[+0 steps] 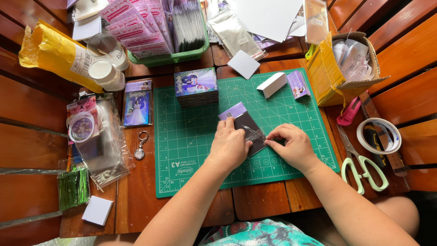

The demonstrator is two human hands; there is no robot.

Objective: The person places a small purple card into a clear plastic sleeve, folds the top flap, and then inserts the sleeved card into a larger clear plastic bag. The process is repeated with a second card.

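far left: yellow plastic-wrapped roll (54, 53) at 10 o'clock on the brown wooden slat table (27, 136); two clear round lidded tubs (107, 59) just beside it
left edge: crumpled clear cellophane bags (102, 146) over a round printed badge card (82, 125); bundle of green metallic twist ties (73, 187) at 8 o'clock; small white square pad (97, 210) below
left of mat: framed purple photo print (137, 103); small round metal keychain (140, 150) under it
top: green plastic mesh basket (175, 57) at 12 o'clock, packed with pink printed cards (134, 25) and clear sleeves
mat: green gridded cutting mat (182, 150), centre of table
on mat: stack of purple printed photo cards (196, 86) at its 11 o'clock corner; folded white paper box (271, 84) and small purple printed card (298, 84) toward 1 o'clock
work piece: dark rectangular card in a clear plastic sleeve (249, 130), flat on mat centre, purple edge showing at top
left hand (230, 143): palm down, fingers pressing the sleeved card's left side
right hand (293, 146): fingertips pinched on the sleeve's right edge
right: open yellow cardboard box of white wrappers (348, 68) at 2 o'clock; pink cutter (348, 112) next to it
far right: white tape roll (378, 135) at 3 o'clock; pale green-handled scissors (364, 168) at 4 o'clock
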